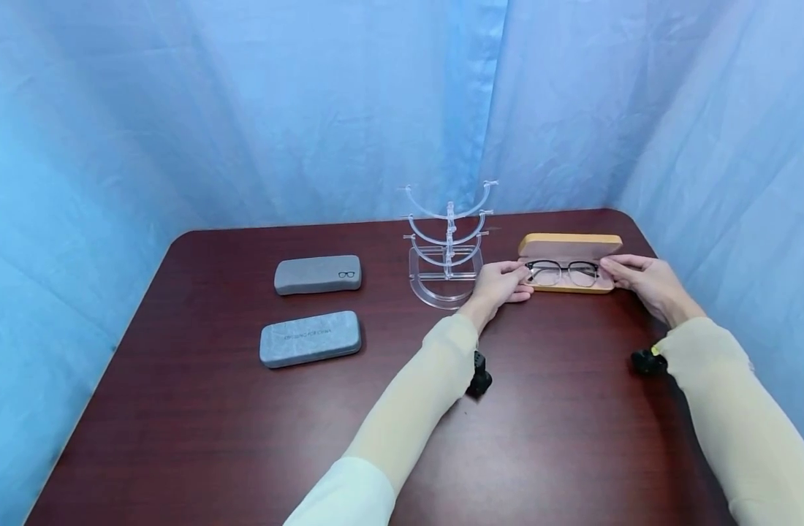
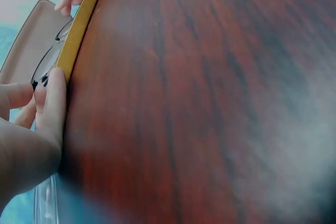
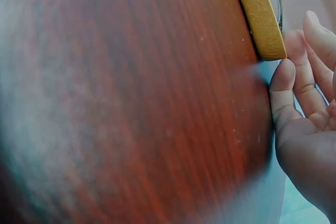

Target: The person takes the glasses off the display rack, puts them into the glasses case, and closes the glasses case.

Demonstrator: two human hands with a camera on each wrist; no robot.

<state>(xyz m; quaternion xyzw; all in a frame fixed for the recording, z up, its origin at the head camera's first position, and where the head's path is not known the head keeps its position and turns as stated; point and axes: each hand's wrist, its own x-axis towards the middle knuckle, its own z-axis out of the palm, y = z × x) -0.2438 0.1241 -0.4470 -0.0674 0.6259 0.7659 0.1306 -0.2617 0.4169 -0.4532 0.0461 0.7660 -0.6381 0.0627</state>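
Observation:
A pair of eyeglasses (image 1: 563, 272) with a dark upper rim and clear lenses sits in an open yellow glasses case (image 1: 573, 289) with a pale pink lining. My left hand (image 1: 499, 285) pinches the left end of the frame between thumb and finger, its other fingers along the case's front edge in the left wrist view. At the other end my right hand (image 1: 647, 281) holds the frame's right corner by the fingertips. One finger of that hand lies right at the case's yellow corner (image 3: 273, 51) in the right wrist view. The temples are mostly hidden.
A clear, three-tier glasses display stand (image 1: 449, 248) is just left of my left hand. Farther left lie a grey glasses case (image 1: 318, 275) and a blue-grey glasses case (image 1: 311, 340), both closed. Blue curtains (image 1: 336, 109) hang around the dark red wooden table (image 1: 205, 438).

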